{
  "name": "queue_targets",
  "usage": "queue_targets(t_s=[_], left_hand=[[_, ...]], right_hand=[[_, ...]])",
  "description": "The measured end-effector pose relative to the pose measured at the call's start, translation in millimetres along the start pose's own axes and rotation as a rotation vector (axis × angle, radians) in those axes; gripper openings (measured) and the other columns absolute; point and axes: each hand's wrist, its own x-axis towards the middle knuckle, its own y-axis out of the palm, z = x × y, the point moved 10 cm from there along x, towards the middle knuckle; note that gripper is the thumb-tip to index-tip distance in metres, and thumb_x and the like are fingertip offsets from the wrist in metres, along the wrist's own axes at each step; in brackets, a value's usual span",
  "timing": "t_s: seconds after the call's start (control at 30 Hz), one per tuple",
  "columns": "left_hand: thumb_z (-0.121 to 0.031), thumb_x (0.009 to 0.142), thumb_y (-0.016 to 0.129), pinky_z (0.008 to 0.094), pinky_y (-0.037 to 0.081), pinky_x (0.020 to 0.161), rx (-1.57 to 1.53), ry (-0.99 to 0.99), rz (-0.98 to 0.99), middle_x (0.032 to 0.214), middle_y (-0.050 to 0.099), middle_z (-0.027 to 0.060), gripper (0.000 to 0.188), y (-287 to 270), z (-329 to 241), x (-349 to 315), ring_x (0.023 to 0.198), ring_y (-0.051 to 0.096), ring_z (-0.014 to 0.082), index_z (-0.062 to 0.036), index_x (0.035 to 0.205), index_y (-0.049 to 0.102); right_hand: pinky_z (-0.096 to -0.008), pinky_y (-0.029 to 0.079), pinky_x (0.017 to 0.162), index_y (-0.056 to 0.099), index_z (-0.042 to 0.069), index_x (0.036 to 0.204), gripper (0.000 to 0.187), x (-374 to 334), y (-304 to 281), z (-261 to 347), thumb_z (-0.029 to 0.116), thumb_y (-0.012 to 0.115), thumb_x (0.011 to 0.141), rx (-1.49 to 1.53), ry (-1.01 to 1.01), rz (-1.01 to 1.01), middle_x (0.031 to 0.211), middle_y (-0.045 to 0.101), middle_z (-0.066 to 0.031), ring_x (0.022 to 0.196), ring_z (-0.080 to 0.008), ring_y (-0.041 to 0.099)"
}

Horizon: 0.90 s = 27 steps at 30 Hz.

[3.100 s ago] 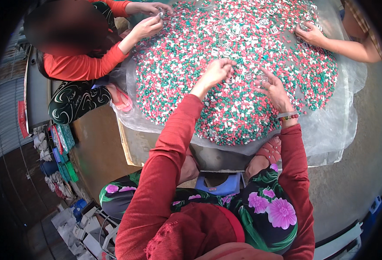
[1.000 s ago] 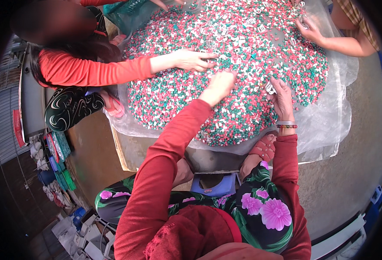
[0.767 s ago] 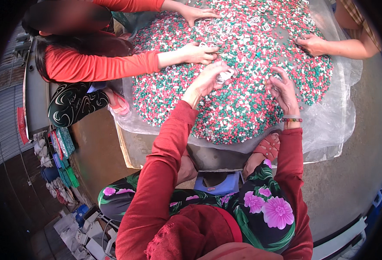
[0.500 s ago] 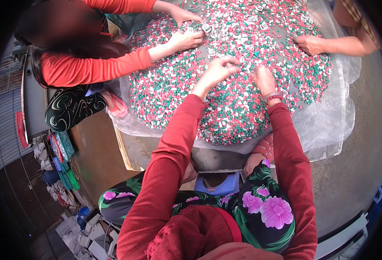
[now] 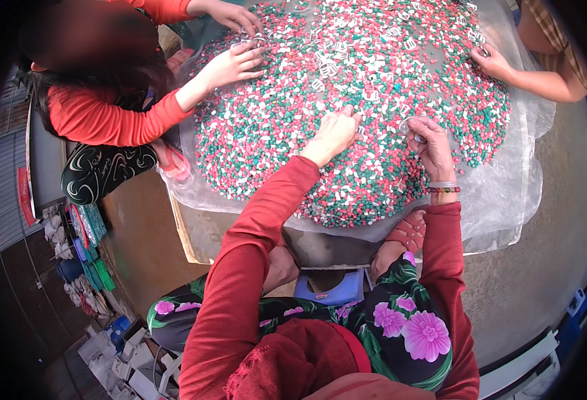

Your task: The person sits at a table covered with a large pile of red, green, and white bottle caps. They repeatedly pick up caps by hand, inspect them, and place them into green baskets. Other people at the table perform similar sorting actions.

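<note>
A wide heap of small red, green and white pellets [image 5: 367, 193] lies on a clear plastic sheet in front of me, with several white slotted buckles scattered over it. My right hand [image 5: 433, 148] is raised over the right part of the heap, its fingers closed on a pale buckle [image 5: 405, 125] that sticks out past the fingertips. Low at the middle of the pellets, my left hand [image 5: 337, 138] has its fingers drawn together. A small white piece shows beside those fingertips; whether they grip it is hidden. Beyond my hands lies a cluster of white buckles [image 5: 328, 65].
A person in orange sleeves works at the left, both hands [image 5: 230, 63] over the pellets. Another person's hand [image 5: 492, 63] reaches in from the right beside some buckles. The plastic sheet [image 5: 507, 200] drapes over the table edge. A blue stool [image 5: 330, 287] stands below me.
My right hand has drawn back and lifted, with a buckle now showing in it. My left hand has come slightly nearer, fingers closing. The left person's hands have moved left.
</note>
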Motion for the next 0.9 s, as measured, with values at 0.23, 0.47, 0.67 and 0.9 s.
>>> queue_targets(t_s=[0.23, 0.47, 0.67, 0.9], left_hand=[[-0.027, 0.084, 0.061, 0.0322, 0.047, 0.057, -0.683, -0.158, -0.004, 0.074, 0.057, 0.0053, 0.028, -17.7, 23.3, 2.5, 0.065, 0.059, 0.0181, -0.0021, 0.096, 0.061], [-0.028, 0.09, 0.047, 0.0232, 0.045, 0.041, -2.14, -0.027, -0.019, 0.085, 0.057, 0.0145, 0.03, -37.1, -2.8, 14.4, 0.064, 0.058, 0.0228, 0.0, 0.084, 0.055], [-0.025, 0.082, 0.065, 0.0317, 0.051, 0.059, -0.725, 0.0, 0.005, 0.082, 0.065, 0.01, 0.025, -54.8, -25.4, 83.4, 0.072, 0.065, 0.0235, -0.0026, 0.094, 0.065], [-0.013, 0.076, 0.059, 0.0444, 0.051, 0.071, 0.268, 0.089, -0.112, 0.081, 0.065, 0.0177, 0.015, -35.5, -21.5, 79.6, 0.08, 0.065, 0.0322, -0.0021, 0.084, 0.065]], right_hand=[[-0.02, 0.045, 0.048, 0.056, 0.001, 0.091, 0.014, -11.2, -1.9, 19.2, 0.014, 0.056, 0.087, 0.203, -0.064, 0.164, 0.084, 0.062, -0.0107, 0.068, -0.0156, 0.06], [-0.025, 0.046, 0.047, 0.062, 0.006, 0.095, 0.028, 39.8, -36.0, 15.5, 0.029, 0.068, 0.08, -0.34, 0.021, 0.003, 0.069, 0.062, -0.0056, 0.065, -0.0161, 0.063], [-0.0444, 0.051, 0.07, 0.065, 0.006, 0.093, 0.023, 63.9, 10.4, 11.8, 0.023, 0.065, 0.079, -1.556, -0.354, -0.252, 0.081, 0.066, -0.0182, 0.08, -0.034, 0.064], [-0.0341, 0.049, 0.061, 0.068, 0.002, 0.084, 0.022, 21.0, 9.5, 4.8, 0.023, 0.066, 0.077, -1.019, -0.254, -0.137, 0.072, 0.066, -0.0131, 0.067, -0.0247, 0.064]])
